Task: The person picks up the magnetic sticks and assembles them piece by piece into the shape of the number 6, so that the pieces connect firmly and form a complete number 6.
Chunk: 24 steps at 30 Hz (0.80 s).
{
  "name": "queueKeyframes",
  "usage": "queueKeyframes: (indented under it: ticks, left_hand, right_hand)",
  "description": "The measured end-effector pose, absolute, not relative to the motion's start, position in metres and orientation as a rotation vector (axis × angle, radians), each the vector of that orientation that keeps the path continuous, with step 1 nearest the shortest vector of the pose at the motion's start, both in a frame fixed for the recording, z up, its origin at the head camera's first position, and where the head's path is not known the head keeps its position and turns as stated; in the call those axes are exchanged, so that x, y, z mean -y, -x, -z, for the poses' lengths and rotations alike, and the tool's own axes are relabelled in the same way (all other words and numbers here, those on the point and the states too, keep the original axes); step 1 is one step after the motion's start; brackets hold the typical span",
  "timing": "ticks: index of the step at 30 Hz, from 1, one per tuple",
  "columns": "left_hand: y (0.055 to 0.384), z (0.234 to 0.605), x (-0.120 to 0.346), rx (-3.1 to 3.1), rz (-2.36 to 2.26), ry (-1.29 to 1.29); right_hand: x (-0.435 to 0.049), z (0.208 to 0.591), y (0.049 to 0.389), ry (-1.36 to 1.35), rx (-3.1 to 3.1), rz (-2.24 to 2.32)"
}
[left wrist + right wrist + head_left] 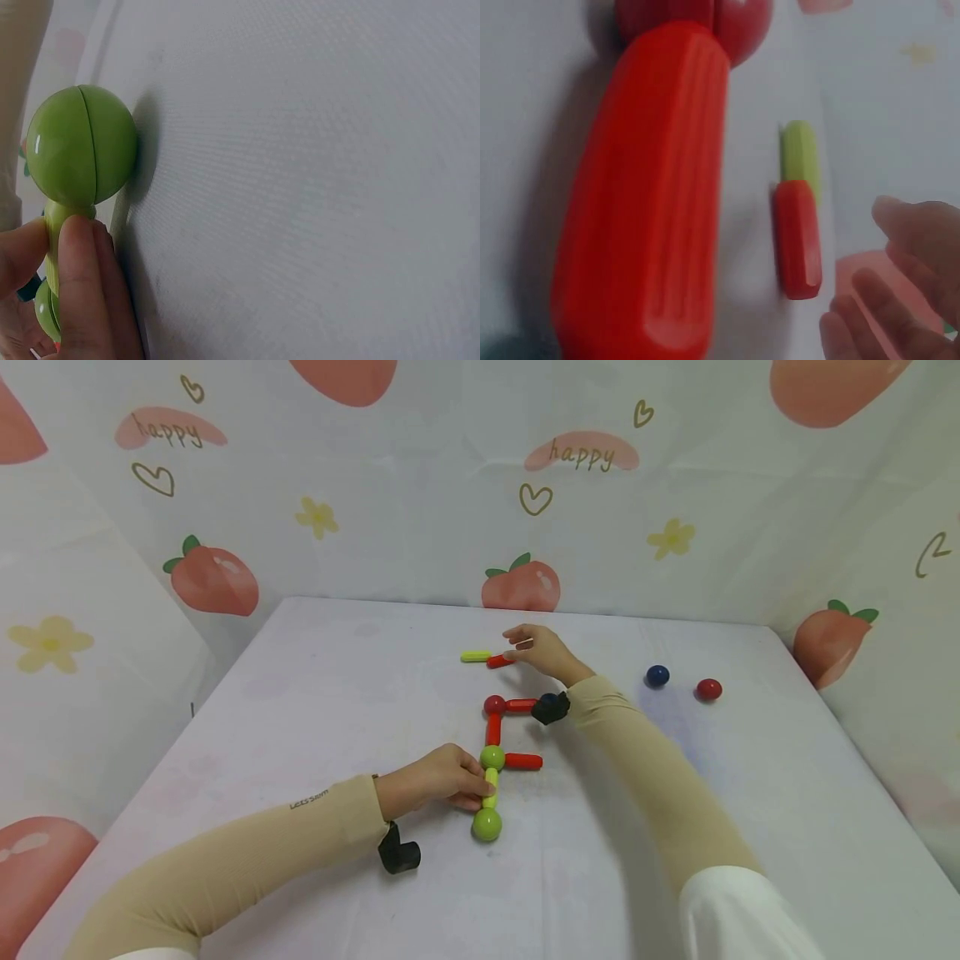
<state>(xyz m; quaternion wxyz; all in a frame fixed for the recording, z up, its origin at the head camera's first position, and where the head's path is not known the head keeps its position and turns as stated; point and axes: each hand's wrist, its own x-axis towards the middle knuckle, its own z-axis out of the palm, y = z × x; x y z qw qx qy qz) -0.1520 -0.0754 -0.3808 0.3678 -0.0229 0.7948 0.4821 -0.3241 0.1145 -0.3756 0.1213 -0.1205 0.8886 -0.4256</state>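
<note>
Four rods (522, 705) join balls (487, 824) into a frame (492, 731) mid-way across the table (337, 693), its yellow-green rod (491, 779) pinched by the left hand (441, 774). Unattached: blue ball (657, 676), red ball (708, 690), two loose rods (498, 662) — near which the right hand (547, 653) hangs, fingers parted, empty.

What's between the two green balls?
A yellow-green rod, running from the upper green ball to the lower green ball; the left hand pinches it. Seen in the head view.
</note>
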Motion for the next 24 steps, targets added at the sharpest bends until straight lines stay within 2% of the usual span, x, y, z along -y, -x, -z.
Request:
queueKeyframes:
  ticks: [24]
  left_hand:
    - [0.1520,0.3823,0.0746,-2.057,-1.221,0.053]
  right_hand:
    - [-0.1067,0.3831,0.3285,0.255,-2.597,0.965]
